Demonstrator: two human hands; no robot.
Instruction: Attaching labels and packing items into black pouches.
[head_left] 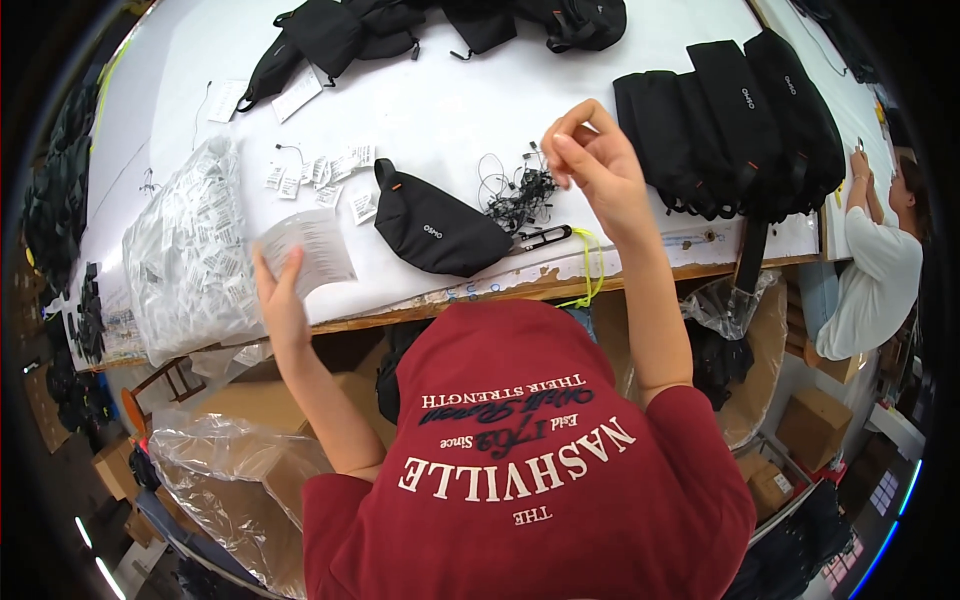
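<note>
Black pouch (440,208) on the bench (400,110), mid-tagging by the looks
Left hand (285,305) grips a printed sheet (322,252); right hand (602,172) is raised, fingertips pinched, can't tell if around anything. Next move probably calls for teasing one piece from the black cord tangle (522,197) beside the pouch.

Shown are the wearer's two hands (284,303) (603,168), one held sheet (312,250), one coworker (880,275).

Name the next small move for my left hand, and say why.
Probably move the left hand toward the black sling bag: it holds a pale printed sheet, and the bag lies between it and the raised right hand.
</note>
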